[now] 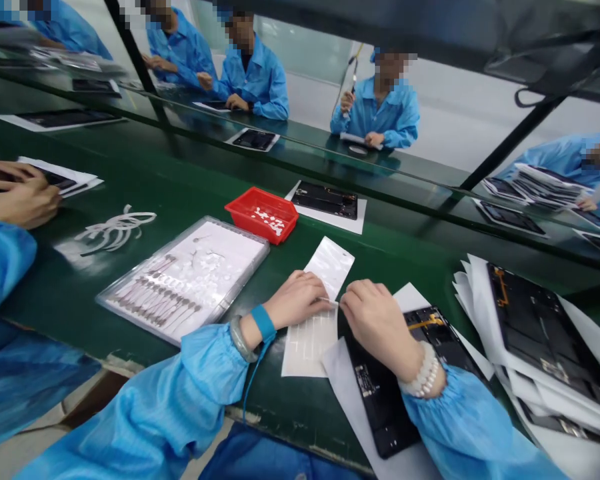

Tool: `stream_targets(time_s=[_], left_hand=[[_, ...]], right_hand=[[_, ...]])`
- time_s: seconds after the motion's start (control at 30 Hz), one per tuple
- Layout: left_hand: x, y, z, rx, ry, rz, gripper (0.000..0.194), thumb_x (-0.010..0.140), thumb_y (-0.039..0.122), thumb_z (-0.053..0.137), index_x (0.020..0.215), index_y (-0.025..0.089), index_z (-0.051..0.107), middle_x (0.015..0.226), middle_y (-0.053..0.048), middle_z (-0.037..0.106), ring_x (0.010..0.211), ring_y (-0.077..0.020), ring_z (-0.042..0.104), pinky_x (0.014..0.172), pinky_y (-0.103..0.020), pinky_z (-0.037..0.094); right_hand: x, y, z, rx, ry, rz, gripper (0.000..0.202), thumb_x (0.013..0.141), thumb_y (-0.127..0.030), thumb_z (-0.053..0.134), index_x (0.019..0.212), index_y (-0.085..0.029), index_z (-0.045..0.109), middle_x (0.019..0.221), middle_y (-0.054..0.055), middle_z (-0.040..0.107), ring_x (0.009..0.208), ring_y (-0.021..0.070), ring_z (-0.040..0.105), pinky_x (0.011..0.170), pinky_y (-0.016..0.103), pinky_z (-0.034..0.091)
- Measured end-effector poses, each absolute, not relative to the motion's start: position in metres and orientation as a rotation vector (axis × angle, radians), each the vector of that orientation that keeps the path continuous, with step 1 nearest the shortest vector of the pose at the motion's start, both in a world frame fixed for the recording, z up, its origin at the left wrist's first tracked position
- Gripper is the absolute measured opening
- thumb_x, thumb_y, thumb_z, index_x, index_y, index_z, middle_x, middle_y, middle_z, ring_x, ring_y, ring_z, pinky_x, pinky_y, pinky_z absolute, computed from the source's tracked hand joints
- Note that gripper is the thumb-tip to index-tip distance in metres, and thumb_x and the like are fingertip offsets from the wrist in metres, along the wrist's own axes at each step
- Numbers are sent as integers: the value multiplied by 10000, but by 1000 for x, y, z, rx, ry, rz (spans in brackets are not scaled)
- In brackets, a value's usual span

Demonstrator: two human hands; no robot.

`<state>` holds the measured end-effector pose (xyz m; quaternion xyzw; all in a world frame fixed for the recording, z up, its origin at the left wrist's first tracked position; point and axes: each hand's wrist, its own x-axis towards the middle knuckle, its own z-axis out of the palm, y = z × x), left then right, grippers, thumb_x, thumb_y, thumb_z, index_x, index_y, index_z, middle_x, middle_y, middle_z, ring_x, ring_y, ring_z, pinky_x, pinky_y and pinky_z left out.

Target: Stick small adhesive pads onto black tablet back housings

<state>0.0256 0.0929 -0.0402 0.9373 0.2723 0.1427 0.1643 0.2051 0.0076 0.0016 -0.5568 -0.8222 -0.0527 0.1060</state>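
My left hand (300, 298), with a blue wrist strap and a bangle, pinches near the upper edge of a pale sticker sheet (310, 347). Close to its right, my right hand (373, 317) has its fingers pressed together at the sheet's upper right corner; what they hold is too small to make out. A glossy white sheet (330, 263) lies just beyond the fingertips. Under my right forearm rests a black device panel (380, 407) on white paper. To the left, a clear tray (195, 273) holds rows of small parts with thin wires.
A red bin (263, 213) with small white pieces stands beyond the tray. Another panel (325, 200) lies behind it. Stacked panels and paper (545, 333) are at the right. White strips (115, 230) and a person's hands (23, 193) are at the left. More people sit opposite.
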Motion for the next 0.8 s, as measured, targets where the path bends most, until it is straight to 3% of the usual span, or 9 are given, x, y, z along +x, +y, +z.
stream_targets(time_s=[0.13, 0.23, 0.47, 0.6, 0.8], left_hand=[[19, 72, -27, 2692, 794, 576, 383, 892, 359, 591, 1214, 170, 507, 1195, -83, 578, 1132, -237, 483, 969, -401, 284], [21, 34, -23, 2789, 574, 606, 176, 958, 245, 463, 1102, 201, 556, 1066, -34, 617, 1043, -202, 523, 929, -372, 333], [38, -23, -53, 2991, 364, 400, 239, 934, 101, 414, 1134, 139, 540, 1105, -75, 604, 1048, -221, 537, 868, -353, 419], [38, -25, -53, 2958, 265, 388, 224, 941, 97, 373, 1033, 122, 576, 977, -76, 627, 965, -214, 557, 810, -345, 453], [37, -26, -48, 2915, 260, 415, 263, 965, 107, 327, 1074, 132, 565, 994, -78, 628, 980, -218, 558, 807, -347, 461]], right_hand=[[239, -30, 7, -1729, -1854, 614, 198, 882, -309, 509, 748, -196, 601, 805, 30, 615, 791, 175, 555, 728, 305, 426], [251, -63, -8, -1801, -1583, 981, 248, 837, -387, 544, 675, -203, 585, 729, 10, 614, 726, 167, 560, 708, 303, 436], [228, -99, -51, -1927, -1413, 623, 213, 819, -374, 579, 683, -229, 655, 829, 59, 626, 921, 244, 529, 858, 405, 411], [219, -105, -53, -1954, -1428, 585, 215, 839, -352, 561, 677, -238, 646, 850, 62, 614, 925, 250, 507, 856, 423, 398], [215, -108, -50, -1976, -1491, 547, 182, 833, -286, 563, 672, -240, 634, 834, 52, 592, 916, 250, 481, 834, 429, 381]])
